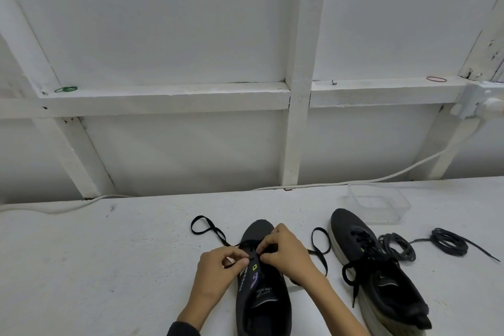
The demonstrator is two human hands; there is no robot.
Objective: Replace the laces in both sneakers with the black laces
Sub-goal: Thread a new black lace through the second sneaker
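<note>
Threading is the business just now, and everything on the bench [109, 254] is set up for it. One sneaker [257, 229] stands square in front of the person, toe pointing away and tongue [253, 278] laid open, so the eyelet row faces up under both hands. The left hand [218, 262] pinches the black lace [221, 236] between thumb and forefinger right at the eyelets. The right hand [283, 251] has its fingers curled tight on the same spot and seems to nip the lace where it comes through. Both grips are narrow and close together, I'd say to steer the tip while holding the slack.

That slack lies in a loose loop on either side of the toe, kept free so it can be drawn along without snagging.

To the right, the second sneaker [347, 224] is turned slightly aside and already carries a fitted lace [366, 245], its ends trailing untied; it looks parked as finished. Just beside it lie the old laces [450, 244] in grey coils, out of the way, with a clear tub [379, 200] behind. By my reckoning the lacing here is only in its lower eyelets.
</note>
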